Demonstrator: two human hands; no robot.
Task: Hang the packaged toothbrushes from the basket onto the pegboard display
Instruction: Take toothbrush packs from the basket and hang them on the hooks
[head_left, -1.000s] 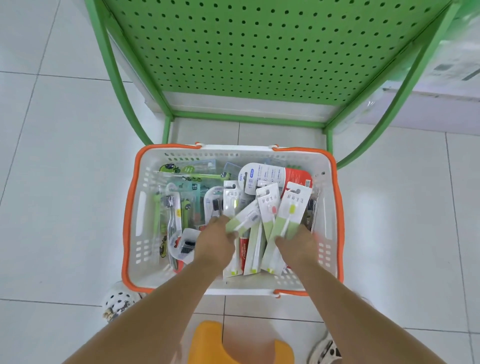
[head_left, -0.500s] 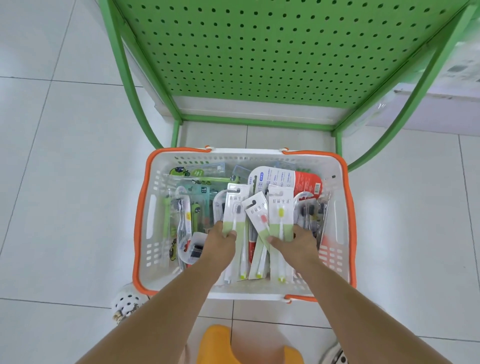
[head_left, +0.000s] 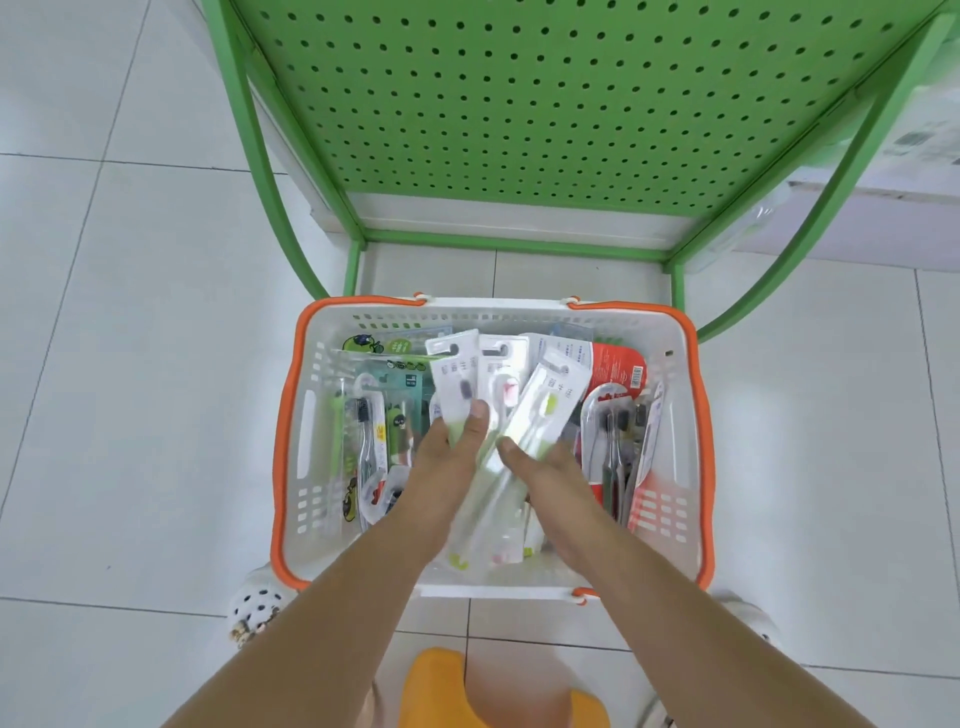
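A white basket with an orange rim (head_left: 696, 395) stands on the floor below the green pegboard (head_left: 545, 93). It holds several packaged toothbrushes. My left hand (head_left: 447, 462) grips a white-and-green toothbrush pack (head_left: 454, 379) with a dark brush head, thumb on its face. My right hand (head_left: 550, 473) holds another white-and-green pack (head_left: 545, 410) with a green brush head, tilted to the right. A third pack with a pink brush head (head_left: 501, 374) stands between them; which hand holds it I cannot tell. All three are raised above the heap.
More packs lie in the basket: green cartoon ones (head_left: 374, 345) at the left, a red-and-white one (head_left: 615, 366) and dark-bristled ones (head_left: 613, 431) at the right. The pegboard's green frame legs (head_left: 353, 260) stand just beyond the basket. An orange stool (head_left: 436, 686) is below my arms.
Both hands have lifted the white-and-green packs higher out of the basket and fanned them, the right pack now tilting to the right. The camera has come closer to the basket.
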